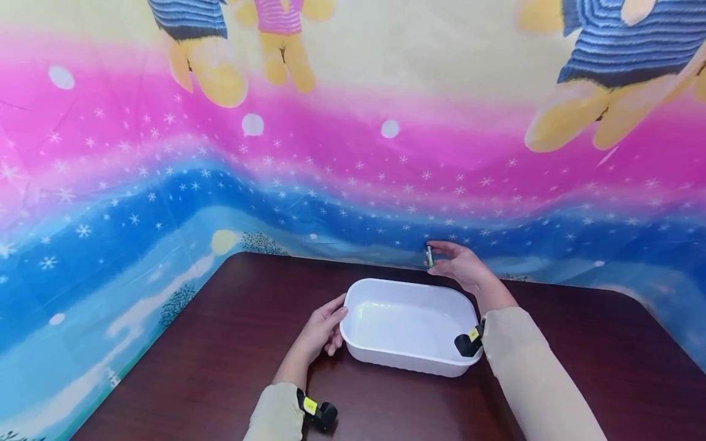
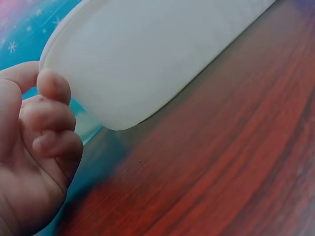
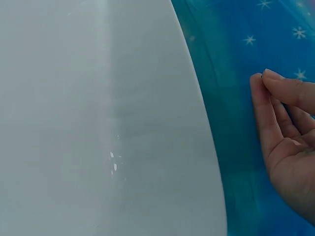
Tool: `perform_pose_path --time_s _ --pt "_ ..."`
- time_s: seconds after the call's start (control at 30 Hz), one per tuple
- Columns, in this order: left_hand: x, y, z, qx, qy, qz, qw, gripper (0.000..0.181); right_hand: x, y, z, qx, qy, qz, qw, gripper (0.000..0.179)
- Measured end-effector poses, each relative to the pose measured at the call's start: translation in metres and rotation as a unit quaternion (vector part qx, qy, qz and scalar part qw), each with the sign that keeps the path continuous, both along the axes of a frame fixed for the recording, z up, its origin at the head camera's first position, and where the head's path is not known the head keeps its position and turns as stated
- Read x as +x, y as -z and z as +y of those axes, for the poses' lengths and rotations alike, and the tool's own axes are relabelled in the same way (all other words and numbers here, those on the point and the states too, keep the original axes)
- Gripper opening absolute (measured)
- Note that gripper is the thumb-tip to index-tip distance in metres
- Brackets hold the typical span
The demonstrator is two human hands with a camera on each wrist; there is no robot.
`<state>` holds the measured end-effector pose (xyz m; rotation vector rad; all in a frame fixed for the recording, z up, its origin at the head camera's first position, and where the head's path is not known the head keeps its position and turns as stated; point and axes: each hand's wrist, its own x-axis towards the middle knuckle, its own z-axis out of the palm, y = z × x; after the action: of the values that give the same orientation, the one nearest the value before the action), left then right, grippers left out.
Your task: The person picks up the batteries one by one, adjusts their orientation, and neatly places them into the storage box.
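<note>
A white rectangular plastic basin (image 1: 409,358) with rounded corners stands on the dark table; nothing lies inside it. At its left end my left hand (image 1: 322,324) grips the rim between thumb and fingers. The left wrist view shows the same hand (image 2: 42,132), its other fingers curled beside the basin wall (image 2: 133,59). Beyond the basin's far right corner, my right hand (image 1: 460,264) is raised and pinches a small green and black battery (image 1: 430,256) upright between thumb and fingertips. In the right wrist view the fingers of that hand (image 3: 285,132) mostly hide the battery.
The dark reddish-brown wooden table (image 1: 220,367) extends around the basin. A colourful cloth backdrop (image 1: 342,184) with snowflakes and bears hangs right behind the table's far edge. Small black wrist cameras sit on the left cuff (image 1: 320,413) and right cuff (image 1: 469,343).
</note>
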<state>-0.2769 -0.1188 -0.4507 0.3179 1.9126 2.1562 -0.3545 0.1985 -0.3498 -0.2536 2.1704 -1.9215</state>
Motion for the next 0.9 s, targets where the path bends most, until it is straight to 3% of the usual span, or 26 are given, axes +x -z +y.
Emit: perform_pose_path --time_s 0.37,0.63,0.9 --pt "-0.001 -0.001 -0.003 0.038 0.031 -0.048 0.9976 0.056 -0.005 0.016 -0.013 0.044 -0.033 0.023 0.9982 0.065" --pt "-0.002 -0.001 -0.002 0.045 0.034 -0.043 0.9975 0.056 -0.004 0.02 -0.03 0.094 -0.071 0.031 0.9926 0.066" --pt "-0.002 0.0 -0.003 0.048 0.039 -0.039 0.9974 0.058 -0.001 0.021 -0.042 0.092 -0.11 0.043 0.9887 0.061"
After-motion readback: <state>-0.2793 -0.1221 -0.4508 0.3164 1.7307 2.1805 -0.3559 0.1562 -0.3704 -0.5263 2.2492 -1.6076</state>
